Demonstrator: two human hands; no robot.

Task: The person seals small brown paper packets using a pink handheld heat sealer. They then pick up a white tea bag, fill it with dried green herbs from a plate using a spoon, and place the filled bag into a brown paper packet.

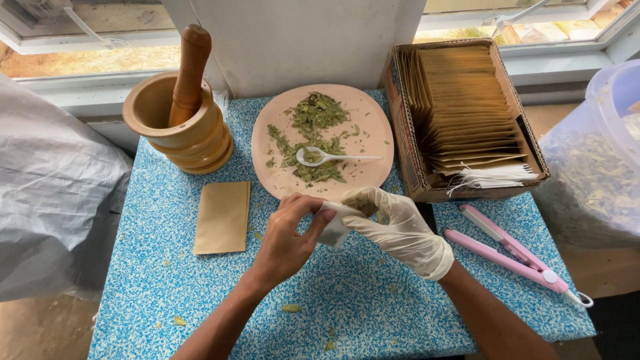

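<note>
Holding a small white sachet (333, 225) between them, both hands meet over the middle of the blue speckled table (167, 280), just in front of the pink plate (373, 127). The bare left hand (288, 239) is closed on the sachet's left side, thumb on the near face and fingers curled over the top. The gloved right hand (398, 228) closes on its right upper edge with pinched fingertips. The sachet stands off the table, its long axis running roughly up and away from the person and tilted a little to the right, with the upper end toward the plate (whether that end is open cannot be made out, as the fingers cover it).

The relation that matters lies straight ahead: the white spoon (333, 157) rests on the plate among the dried green leaves (313, 133), its bowl to the left and its handle pointing right. It lies beyond both hands, near them, and the handle end sits more on the right hand's side.

A tan paper envelope (223, 217) lies flat to the left of the left hand. The wooden mortar and pestle (179, 120) stands at the far left. A cardboard box of tan envelopes (467, 113) sits beyond the right hand, and a pink heat-sealing tool (513, 253) lies to its right.
</note>
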